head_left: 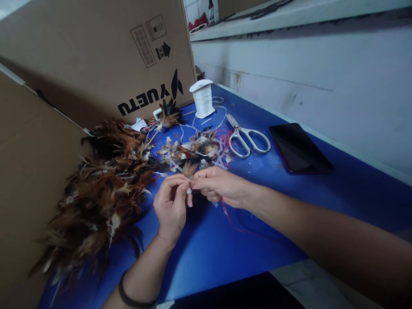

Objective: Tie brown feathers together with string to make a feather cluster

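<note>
My left hand [172,199] and my right hand [219,184] meet above the blue table, fingertips pinched together. Between them sits a small brown feather [189,168], its tip pointing away from me and a whitish bit showing below the fingers. Red string [230,216] trails down under my right hand. Just beyond the hands lies a loose pile of brown, black and white feathers [193,148]. To the left spreads a large heap of brown feathers [103,189]. Which fingers bear on the feather's base is partly hidden.
Silver scissors [246,139] lie right of the loose pile, beside a black phone [299,148]. A white spool [202,98] stands behind, its ribbon trailing on the blue table [206,257]. Cardboard boxes [96,56] wall off the back and left; a white wall [305,64] borders the right.
</note>
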`<state>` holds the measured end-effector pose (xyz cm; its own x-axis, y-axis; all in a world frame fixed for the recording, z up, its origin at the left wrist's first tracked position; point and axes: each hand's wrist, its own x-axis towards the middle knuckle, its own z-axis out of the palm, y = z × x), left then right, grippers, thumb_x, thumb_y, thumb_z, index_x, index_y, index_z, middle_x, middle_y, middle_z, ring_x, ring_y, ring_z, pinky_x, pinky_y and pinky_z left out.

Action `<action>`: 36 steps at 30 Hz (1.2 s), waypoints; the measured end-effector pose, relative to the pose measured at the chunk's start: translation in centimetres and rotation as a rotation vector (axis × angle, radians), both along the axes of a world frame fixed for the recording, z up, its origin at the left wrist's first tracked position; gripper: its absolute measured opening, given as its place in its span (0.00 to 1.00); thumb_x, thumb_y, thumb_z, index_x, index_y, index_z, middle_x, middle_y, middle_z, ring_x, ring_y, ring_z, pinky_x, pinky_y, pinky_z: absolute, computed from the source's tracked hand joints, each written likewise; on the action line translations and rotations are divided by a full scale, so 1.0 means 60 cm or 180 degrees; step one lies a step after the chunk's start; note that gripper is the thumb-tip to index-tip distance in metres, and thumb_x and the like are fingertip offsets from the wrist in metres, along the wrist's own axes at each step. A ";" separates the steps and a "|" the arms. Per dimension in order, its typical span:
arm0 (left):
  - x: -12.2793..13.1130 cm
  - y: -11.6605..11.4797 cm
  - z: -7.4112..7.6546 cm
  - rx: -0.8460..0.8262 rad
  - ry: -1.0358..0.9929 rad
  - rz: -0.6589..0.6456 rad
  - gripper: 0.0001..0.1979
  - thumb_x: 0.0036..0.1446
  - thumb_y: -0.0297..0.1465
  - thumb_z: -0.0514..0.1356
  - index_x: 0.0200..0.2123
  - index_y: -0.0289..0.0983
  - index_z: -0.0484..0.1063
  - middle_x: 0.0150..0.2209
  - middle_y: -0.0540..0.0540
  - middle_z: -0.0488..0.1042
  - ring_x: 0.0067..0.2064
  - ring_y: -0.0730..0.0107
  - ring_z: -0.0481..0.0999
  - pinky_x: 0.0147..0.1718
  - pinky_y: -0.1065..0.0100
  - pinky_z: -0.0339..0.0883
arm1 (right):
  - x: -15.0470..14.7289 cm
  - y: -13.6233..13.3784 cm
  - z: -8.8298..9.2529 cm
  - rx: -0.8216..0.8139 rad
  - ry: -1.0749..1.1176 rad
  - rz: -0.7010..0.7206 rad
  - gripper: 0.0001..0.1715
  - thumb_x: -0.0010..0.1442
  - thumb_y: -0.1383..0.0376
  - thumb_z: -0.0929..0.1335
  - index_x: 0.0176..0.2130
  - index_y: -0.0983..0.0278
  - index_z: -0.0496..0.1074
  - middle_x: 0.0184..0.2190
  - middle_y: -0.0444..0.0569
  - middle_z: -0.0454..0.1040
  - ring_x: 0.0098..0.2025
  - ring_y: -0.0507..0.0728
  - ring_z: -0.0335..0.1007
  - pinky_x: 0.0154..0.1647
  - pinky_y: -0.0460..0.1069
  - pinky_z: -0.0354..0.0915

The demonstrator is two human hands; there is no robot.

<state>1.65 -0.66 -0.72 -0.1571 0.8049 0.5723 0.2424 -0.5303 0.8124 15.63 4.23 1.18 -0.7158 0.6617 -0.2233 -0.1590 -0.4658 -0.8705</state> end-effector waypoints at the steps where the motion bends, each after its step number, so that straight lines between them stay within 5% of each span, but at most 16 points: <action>1: 0.002 0.000 0.000 -0.0037 -0.0087 -0.0041 0.03 0.58 0.28 0.56 0.32 0.35 0.68 0.35 0.48 0.70 0.17 0.86 0.64 0.16 0.77 0.61 | 0.000 0.000 0.000 -0.0024 0.0007 0.0020 0.14 0.53 0.65 0.67 0.21 0.64 0.60 0.09 0.31 0.48 0.13 0.43 0.35 0.12 0.41 0.36; 17: -0.003 0.002 0.003 -0.0243 -0.0346 -0.0327 0.04 0.57 0.30 0.58 0.31 0.35 0.67 0.29 0.50 0.71 0.18 0.84 0.65 0.17 0.77 0.59 | 0.010 0.004 0.003 0.0107 -0.0047 0.0023 0.06 0.53 0.69 0.65 0.24 0.65 0.66 0.11 0.33 0.49 0.13 0.43 0.37 0.13 0.41 0.37; 24: -0.008 0.007 -0.001 -0.0722 -0.0389 -0.0516 0.07 0.55 0.33 0.60 0.30 0.35 0.68 0.23 0.52 0.69 0.18 0.82 0.64 0.17 0.77 0.60 | 0.028 0.016 0.019 0.1223 -0.0766 -0.0154 0.07 0.49 0.72 0.66 0.22 0.66 0.70 0.16 0.39 0.63 0.17 0.44 0.51 0.16 0.42 0.48; 36: -0.008 0.008 0.002 -0.1327 -0.0509 -0.0820 0.09 0.52 0.31 0.63 0.31 0.36 0.64 0.23 0.53 0.68 0.18 0.82 0.65 0.14 0.79 0.60 | 0.067 0.027 0.050 0.2264 -0.1030 0.0003 0.07 0.51 0.71 0.69 0.22 0.66 0.71 0.14 0.38 0.60 0.17 0.43 0.49 0.17 0.42 0.44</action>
<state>1.15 -0.20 -0.60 0.0170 0.9836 0.1796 0.0022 -0.1796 0.9837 19.63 5.84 4.17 -0.6881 0.7234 0.0565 0.1538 0.2215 -0.9630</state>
